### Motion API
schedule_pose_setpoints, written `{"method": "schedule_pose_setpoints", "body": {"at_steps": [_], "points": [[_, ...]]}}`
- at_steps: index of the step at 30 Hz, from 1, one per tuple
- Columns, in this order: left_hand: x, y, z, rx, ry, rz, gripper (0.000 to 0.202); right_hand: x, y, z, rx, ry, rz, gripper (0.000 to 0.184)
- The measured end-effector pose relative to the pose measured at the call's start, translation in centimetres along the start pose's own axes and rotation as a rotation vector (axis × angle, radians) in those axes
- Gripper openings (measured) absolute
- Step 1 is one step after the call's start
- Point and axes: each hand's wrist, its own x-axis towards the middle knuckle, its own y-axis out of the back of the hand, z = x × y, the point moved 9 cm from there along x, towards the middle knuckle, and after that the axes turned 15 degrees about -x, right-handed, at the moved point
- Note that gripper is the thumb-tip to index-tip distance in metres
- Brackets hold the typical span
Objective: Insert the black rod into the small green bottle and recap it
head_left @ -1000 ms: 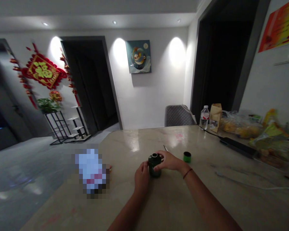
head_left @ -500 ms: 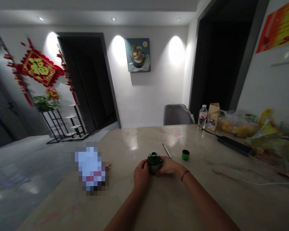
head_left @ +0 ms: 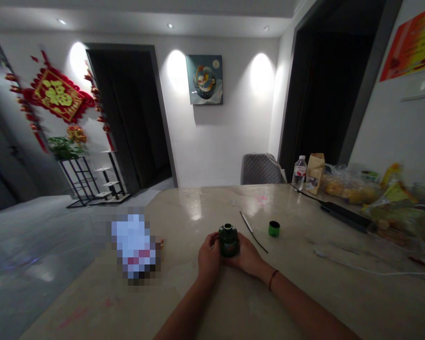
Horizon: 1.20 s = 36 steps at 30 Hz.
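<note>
Squat dark green bottle (head_left: 228, 242) between left hand (head_left: 208, 258) and right hand (head_left: 246, 259)

A marble countertop (head_left: 304, 245) runs across the view. Along its far right edge stand a plastic water bottle (head_left: 299, 173), a kraft paper bag (head_left: 315, 173) and a clear plastic bag (head_left: 347, 189) of yellow contents — a black power strip (head_left: 345, 216) lies just in front. Beyond the counter: a grey quilted chair (head_left: 260, 169), a framed painting (head_left: 204, 79) on the wall, and a red-and-gold wall hanging (head_left: 55, 94) above a black metal plant stand (head_left: 81, 182).

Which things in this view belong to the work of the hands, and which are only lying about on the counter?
In use:
dark green bottle
left hand
right hand

Lying about:
small green cylinder
thin black rod
plastic water bottle
paper bag
black power strip
</note>
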Motion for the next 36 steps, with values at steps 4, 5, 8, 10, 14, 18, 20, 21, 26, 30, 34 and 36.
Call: {"method": "schedule_pose_setpoints", "body": {"at_steps": [4, 5, 8, 10, 14, 18, 20, 21, 26, 30, 34, 36], "points": [[0.0, 0.2, 0.0, -0.031, 0.001, 0.012, 0.028, 0.0, 0.4, 0.5, -0.109, -0.019, 0.082, 0.067], [0.0, 0.2, 0.0, -0.027, 0.003, 0.01, 0.028, 0.0, 0.4, 0.6, -0.083, -0.014, 0.079, 0.067], [0.1, 0.0, 0.1, -0.022, 0.002, -0.014, 0.03, 0.1, -0.1, 0.8, 0.077, 0.001, 0.035, 0.069], [0.2, -0.2, 0.2, 0.001, -0.001, -0.027, 0.029, 0.2, -0.4, 1.4, 0.176, -0.029, -0.01, 0.079], [0.1, -0.5, 0.4, 0.062, -0.011, -0.057, 0.03, 0.5, -0.2, 2.7, 0.217, -0.136, -0.115, 0.1], [0.1, -0.5, 0.4, 0.068, -0.008, -0.062, 0.031, 0.6, 2.5, 2.5, -0.054, -0.142, -0.186, 0.074], [0.2, -0.4, 0.1, 0.09, 0.004, -0.048, 0.029, 0.5, 4.2, 2.0, -0.356, -0.12, -0.169, 0.054], [0.2, -0.4, 0.0, 0.094, 0.009, -0.044, 0.029, 0.3, 4.8, 1.9, -0.524, -0.127, -0.162, 0.046], [0.1, -0.9, -0.2, -0.005, 0.022, -0.081, 0.048, -0.6, 5.7, 1.6, -1.095, -0.278, -0.153, 0.036], [0.0, -1.1, -0.2, -0.055, 0.026, -0.095, 0.054, -0.8, 5.7, 1.4, -1.118, -0.337, -0.154, 0.037], [0.1, -1.1, -0.5, -0.037, 0.011, -0.098, 0.054, -0.6, 6.2, 2.1, -0.984, -0.354, -0.164, 0.024], [0.2, -1.2, -0.7, -0.04, 0.0, -0.111, 0.053, -0.4, 6.1, 2.7, -0.873, -0.353, -0.181, 0.017]]}}
